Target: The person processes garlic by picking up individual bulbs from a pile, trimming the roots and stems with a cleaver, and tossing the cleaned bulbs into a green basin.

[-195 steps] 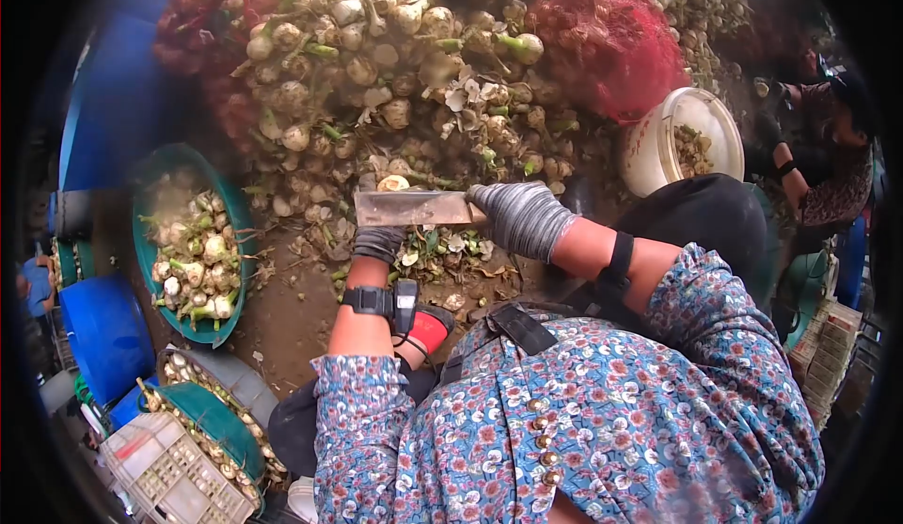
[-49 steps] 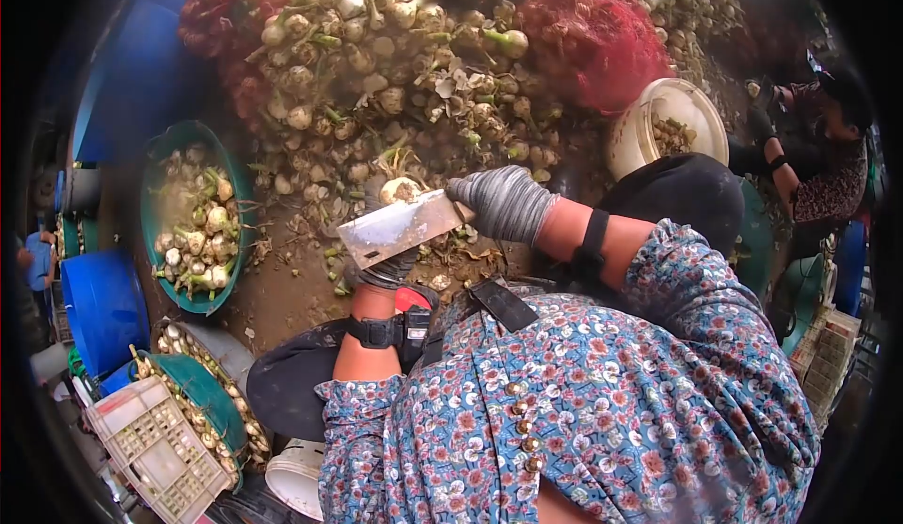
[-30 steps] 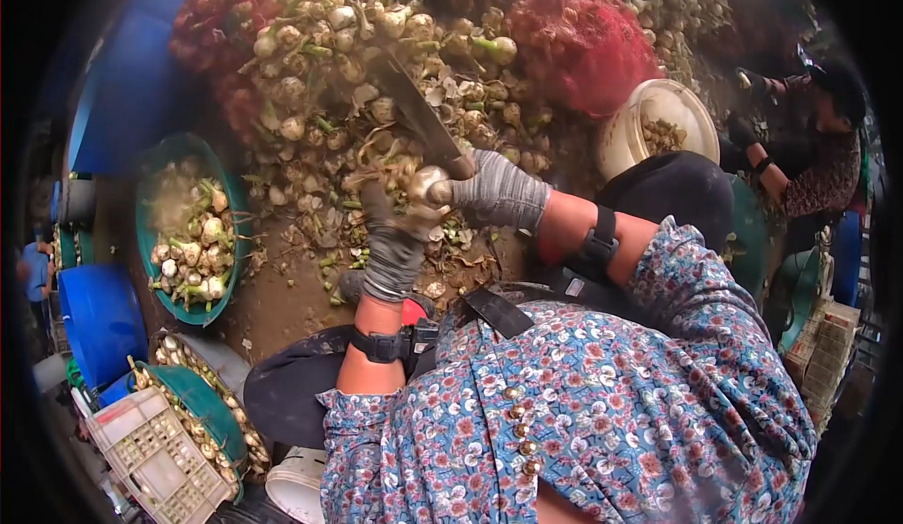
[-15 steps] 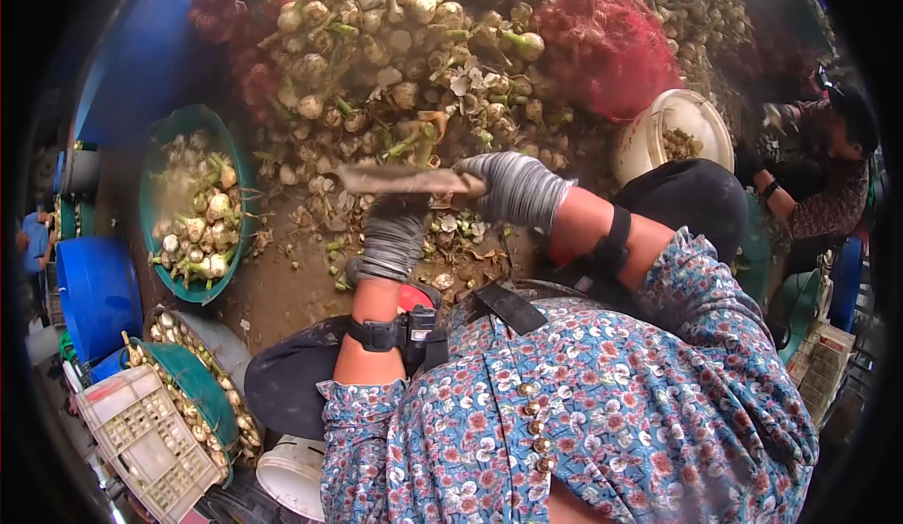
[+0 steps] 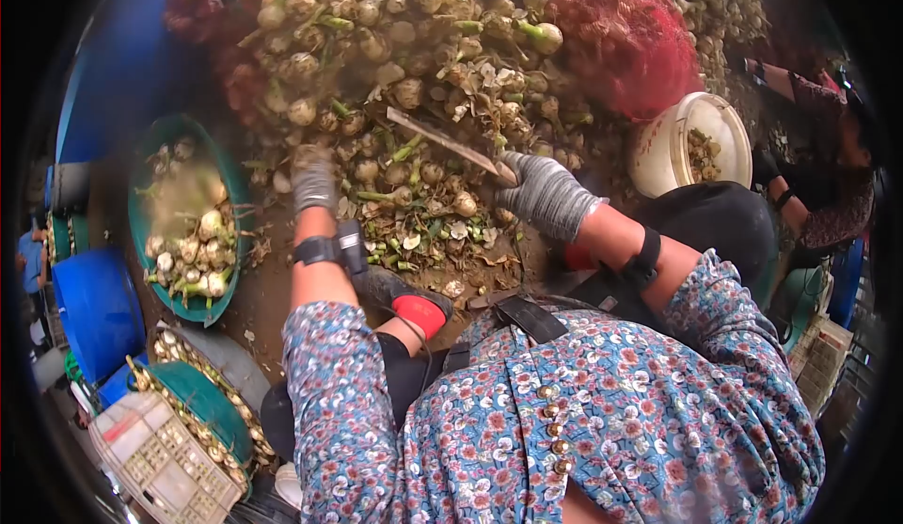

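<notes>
My right hand (image 5: 548,193), in a grey striped glove, is closed round the handle of a knife (image 5: 447,144). The long, dirty blade points up and left over a heap of garlic bulbs (image 5: 406,93) with green stems. At the heap's left edge is my gloved left hand (image 5: 314,182), its brown fingertip area blurred among the bulbs. Whether those fingers hold a bulb cannot be made out. To its left stands a green basin (image 5: 233,162) holding garlic bulbs. Cut stem pieces and peelings (image 5: 414,232) lie on the ground below the blade.
A red net sack (image 5: 625,39) and a tipped white bucket (image 5: 649,152) with scraps stand right of the heap. Another person (image 5: 837,176) works at the far right. A blue tub (image 5: 99,312) and a white crate (image 5: 169,458) are at the left, near my foot (image 5: 414,308).
My left hand has moved left, away from the knife, to the heap's left edge. The knife has swung from level to a slant, and my right hand has shifted slightly right and down.
</notes>
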A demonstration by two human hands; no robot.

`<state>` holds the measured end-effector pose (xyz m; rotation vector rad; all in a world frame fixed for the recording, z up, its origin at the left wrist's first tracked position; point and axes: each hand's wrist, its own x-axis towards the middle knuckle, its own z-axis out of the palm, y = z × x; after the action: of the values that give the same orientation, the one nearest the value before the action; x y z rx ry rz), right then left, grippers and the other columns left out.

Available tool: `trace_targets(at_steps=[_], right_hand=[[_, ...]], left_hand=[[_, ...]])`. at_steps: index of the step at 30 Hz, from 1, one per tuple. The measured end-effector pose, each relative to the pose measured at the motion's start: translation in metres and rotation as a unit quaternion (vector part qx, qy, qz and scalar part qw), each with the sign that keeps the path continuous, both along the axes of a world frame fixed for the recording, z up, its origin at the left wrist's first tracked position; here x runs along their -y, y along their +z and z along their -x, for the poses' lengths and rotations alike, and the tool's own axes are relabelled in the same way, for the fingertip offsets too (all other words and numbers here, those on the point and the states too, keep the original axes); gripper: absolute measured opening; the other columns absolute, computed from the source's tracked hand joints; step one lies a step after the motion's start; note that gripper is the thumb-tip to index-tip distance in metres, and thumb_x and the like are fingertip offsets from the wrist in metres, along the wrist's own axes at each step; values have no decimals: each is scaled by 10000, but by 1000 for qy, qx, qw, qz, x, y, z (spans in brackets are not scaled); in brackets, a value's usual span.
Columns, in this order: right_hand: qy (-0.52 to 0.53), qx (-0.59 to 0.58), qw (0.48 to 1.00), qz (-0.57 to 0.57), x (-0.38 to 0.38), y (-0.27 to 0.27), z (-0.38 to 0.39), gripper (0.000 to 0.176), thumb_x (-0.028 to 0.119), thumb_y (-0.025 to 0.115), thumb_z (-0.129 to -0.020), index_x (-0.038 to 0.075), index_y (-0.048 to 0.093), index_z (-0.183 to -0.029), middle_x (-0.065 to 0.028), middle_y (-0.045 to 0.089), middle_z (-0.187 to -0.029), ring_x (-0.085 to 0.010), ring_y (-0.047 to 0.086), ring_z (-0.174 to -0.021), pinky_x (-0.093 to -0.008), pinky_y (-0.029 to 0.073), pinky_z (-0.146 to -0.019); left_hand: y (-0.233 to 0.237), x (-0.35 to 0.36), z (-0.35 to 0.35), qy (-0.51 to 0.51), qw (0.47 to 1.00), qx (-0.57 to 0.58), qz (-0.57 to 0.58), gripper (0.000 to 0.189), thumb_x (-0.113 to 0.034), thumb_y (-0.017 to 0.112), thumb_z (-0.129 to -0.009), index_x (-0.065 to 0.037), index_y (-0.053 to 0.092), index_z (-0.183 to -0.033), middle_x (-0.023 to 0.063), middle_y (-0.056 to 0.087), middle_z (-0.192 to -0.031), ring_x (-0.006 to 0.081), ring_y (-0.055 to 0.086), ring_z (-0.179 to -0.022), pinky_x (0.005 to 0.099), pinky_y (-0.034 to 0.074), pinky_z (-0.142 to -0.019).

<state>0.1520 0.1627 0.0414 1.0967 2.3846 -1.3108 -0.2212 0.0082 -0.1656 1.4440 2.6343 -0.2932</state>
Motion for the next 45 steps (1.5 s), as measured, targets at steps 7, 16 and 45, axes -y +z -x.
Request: trace_targets(at_steps=[7,16,45], right_hand=[[-38,25,998,33,-11,-13,6,353,385,690,-823,73,625,-976,-181,657,-809,-353,644,-762,-425,502,-706],[11,38,999,-14,-14,-12,14,391,376,674,-826,93,614,-1090,-189,670,-883,-371,651,-846,-454,511,-734],[-61,4,986,-152,-41,-28,-64,268,286,621,-849,71,631,-1009,-173,681,-808,-340,668,-744,-415,530,-656]], left_hand=[[-23,-52,-95,366,881,246,171,587,-434,510,-924,-52,465,-1368,130,462,-1421,313,502,-1232,441,430,-999],[-35,-25,-104,364,832,354,-225,586,-204,635,-916,-1,353,-1388,146,535,-1300,225,548,-1068,314,463,-937],[224,9,-274,-46,778,497,-381,663,-187,798,-707,-72,420,-1240,103,542,-1080,219,579,-907,326,518,-829]])
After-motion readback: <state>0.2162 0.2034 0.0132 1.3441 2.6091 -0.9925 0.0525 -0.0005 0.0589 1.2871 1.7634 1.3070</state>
